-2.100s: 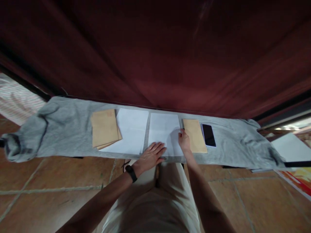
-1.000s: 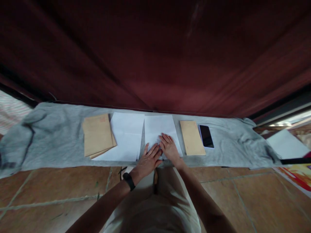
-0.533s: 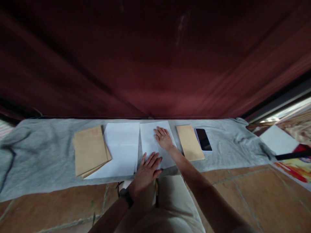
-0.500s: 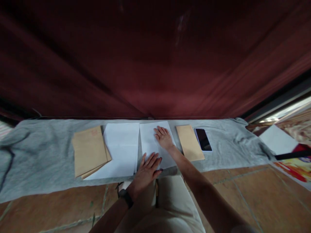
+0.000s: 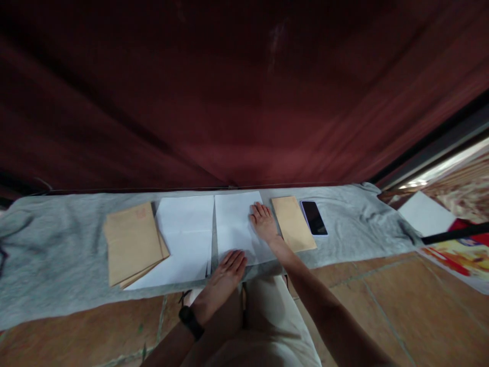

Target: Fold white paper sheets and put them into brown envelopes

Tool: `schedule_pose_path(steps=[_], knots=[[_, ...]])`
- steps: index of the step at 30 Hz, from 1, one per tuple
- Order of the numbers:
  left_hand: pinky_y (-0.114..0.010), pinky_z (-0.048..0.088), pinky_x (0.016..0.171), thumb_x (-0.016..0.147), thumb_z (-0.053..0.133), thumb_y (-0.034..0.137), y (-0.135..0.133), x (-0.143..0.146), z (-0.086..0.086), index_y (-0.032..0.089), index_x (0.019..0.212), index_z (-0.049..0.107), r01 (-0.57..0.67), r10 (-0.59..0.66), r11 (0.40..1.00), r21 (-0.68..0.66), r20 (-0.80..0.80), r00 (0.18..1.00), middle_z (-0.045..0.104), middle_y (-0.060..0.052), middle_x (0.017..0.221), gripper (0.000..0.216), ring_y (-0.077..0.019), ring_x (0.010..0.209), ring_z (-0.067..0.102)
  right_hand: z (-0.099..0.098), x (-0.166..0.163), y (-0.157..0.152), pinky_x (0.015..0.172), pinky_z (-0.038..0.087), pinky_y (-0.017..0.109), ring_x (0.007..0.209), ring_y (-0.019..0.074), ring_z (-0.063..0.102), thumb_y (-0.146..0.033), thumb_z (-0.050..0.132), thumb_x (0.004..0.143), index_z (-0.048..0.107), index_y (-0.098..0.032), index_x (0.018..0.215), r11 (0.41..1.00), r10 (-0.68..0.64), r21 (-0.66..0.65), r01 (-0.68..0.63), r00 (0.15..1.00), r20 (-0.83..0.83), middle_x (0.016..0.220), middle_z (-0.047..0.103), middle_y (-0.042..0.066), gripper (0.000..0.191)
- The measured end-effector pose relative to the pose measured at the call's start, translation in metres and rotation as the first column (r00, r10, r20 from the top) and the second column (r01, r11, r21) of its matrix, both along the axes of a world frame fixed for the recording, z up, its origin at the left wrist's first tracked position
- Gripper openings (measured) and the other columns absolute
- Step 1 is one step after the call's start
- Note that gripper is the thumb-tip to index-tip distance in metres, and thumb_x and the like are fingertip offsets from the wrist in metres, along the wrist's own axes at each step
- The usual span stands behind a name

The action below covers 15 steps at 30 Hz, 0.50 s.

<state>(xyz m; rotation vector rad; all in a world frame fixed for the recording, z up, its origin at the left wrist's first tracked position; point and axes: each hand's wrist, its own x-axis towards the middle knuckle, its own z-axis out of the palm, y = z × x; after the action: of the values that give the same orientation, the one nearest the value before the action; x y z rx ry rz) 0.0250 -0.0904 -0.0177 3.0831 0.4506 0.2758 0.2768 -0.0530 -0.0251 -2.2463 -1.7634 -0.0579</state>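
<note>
A white paper sheet [image 5: 233,219] lies on the grey cloth in front of me. My left hand [image 5: 228,270] rests on its near edge, palm down, fingers stretched out and close together; the thumb is hidden. Farther up, near the sheet's right edge, my right hand [image 5: 264,222] presses flat on the paper with its fingers extended. Neither hand grips anything. Left of the sheet, across a narrow gap, is more white paper [image 5: 187,224], partly covered by several brown envelopes [image 5: 133,244]. To the right of my right hand lies another brown envelope [image 5: 294,224].
A phone [image 5: 314,218] with a dark screen lies beside the right envelope. The grey cloth [image 5: 351,219] covers a long narrow surface against a dark red upright panel [image 5: 229,102]. Tiled floor [image 5: 367,300] lies below. At far right are a white sheet [image 5: 426,216] and a colourful printed bag [image 5: 458,260].
My right hand has slid down and toward the sheet's right edge. My left hand has drawn slightly toward me, its fingers closer together. The view has shifted slightly.
</note>
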Motion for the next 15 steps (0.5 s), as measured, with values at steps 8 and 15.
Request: schedule_pose_path(steps=[8, 15], knots=[[-0.038, 0.043, 0.114, 0.095, 0.045, 0.005, 0.005, -0.009, 0.001, 0.021, 0.133, 0.059, 0.037, -0.034, 0.997, -0.062, 0.052, 0.998, 0.062, -0.007, 0.142, 0.044, -0.0171, 0.131, 0.058, -0.001, -0.029, -0.060, 0.121, 0.029, 0.047, 0.147, 0.0257, 0.038, -0.031, 0.043, 0.105, 0.045, -0.019, 0.152, 0.994, 0.089, 0.062, -0.088, 0.996, -0.011, 0.159, 0.041, 0.010, 0.048], [-0.040, 0.045, 0.115, 0.099, 0.045, 0.015, 0.000, -0.011, 0.009, 0.023, 0.129, 0.064, 0.020, -0.006, 0.990, -0.141, 0.094, 0.996, 0.064, -0.004, 0.140, 0.037, -0.0174, 0.129, 0.059, -0.006, -0.035, -0.081, 0.120, 0.030, 0.047, 0.145, 0.0262, 0.041, -0.032, 0.044, 0.105, 0.049, -0.018, 0.149, 0.992, 0.082, 0.094, -0.079, 0.996, -0.031, 0.156, 0.045, 0.012, 0.046]])
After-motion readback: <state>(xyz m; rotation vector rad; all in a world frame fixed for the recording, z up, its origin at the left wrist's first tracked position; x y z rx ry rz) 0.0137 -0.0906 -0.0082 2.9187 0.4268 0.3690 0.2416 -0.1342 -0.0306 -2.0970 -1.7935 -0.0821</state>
